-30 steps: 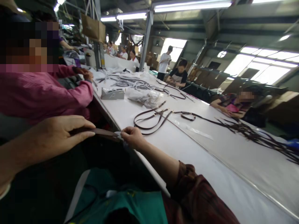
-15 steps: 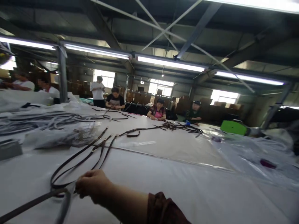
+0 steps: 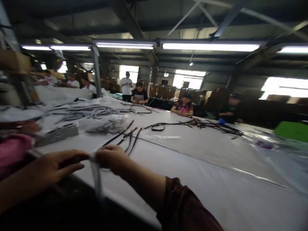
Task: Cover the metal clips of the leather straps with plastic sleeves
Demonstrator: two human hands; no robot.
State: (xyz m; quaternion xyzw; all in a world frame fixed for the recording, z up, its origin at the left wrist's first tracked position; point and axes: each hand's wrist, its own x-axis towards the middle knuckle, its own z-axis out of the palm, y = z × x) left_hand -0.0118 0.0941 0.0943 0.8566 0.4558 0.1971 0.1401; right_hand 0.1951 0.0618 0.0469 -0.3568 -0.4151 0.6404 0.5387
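My right hand is closed on a pale grey strip, which hangs down blurred past the table's near edge. From the left my left hand meets it, fingertips at the strip's upper end and the thumb a little below. The exact grip of the left fingers is smeared by motion. Just beyond my right hand, dark brown leather straps with metal buckles lie on the white table, partly hidden by that hand.
Several greyish straps lie piled at the left, behind a plastic bag and a grey box. More dark straps lie at the far side, where co-workers sit. A co-worker's hand reaches in at the left edge.
My left hand has come into view and joined the right at the strip. The camera has turned left, showing the table's near edge and a co-worker's hand and pink clothing.
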